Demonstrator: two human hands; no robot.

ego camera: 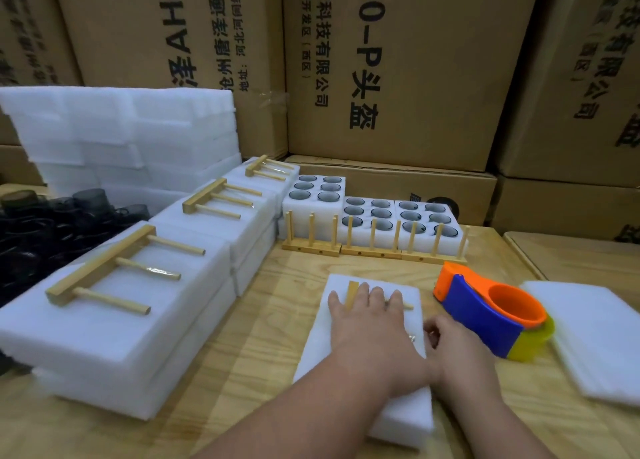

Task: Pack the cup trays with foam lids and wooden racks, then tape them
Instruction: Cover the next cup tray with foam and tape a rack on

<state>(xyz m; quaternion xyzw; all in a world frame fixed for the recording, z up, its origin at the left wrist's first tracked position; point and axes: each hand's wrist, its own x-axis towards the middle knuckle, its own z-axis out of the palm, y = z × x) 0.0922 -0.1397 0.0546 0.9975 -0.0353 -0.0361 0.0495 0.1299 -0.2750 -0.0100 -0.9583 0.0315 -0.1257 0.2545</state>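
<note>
**A:** What do I have in front of me right now?

**B:** I see the left hand (363, 323) lying flat, fingers straight and spread, pressing a wooden rack (352, 294) down onto a foam lid (313, 351) at the near middle of the desk (263, 323). That grip is apart, not curled round anything.

**A:** And the right hand?

**B:** The right hand (450, 340) sits at the lid's right edge with fingers curled in; something small glints by them, but I cannot tell whether that grip is clamped on anything. A tape dispenser (491, 314), orange, blue and yellow, lies just beside it on the right, untouched.

**A:** Where are the other pieces?

**B:** Three open cup trays (370, 212) with dark cups stand at the back of the desk, with upright racks (374, 242) lined along their front. On the left, stacked closed packs (114, 320) each carry a rack laid flat on top. Spare foam sheets (595, 340) lie at the far right, a tall foam pile (131, 136) at the back left, cardboard boxes (415, 63) behind everything.
</note>
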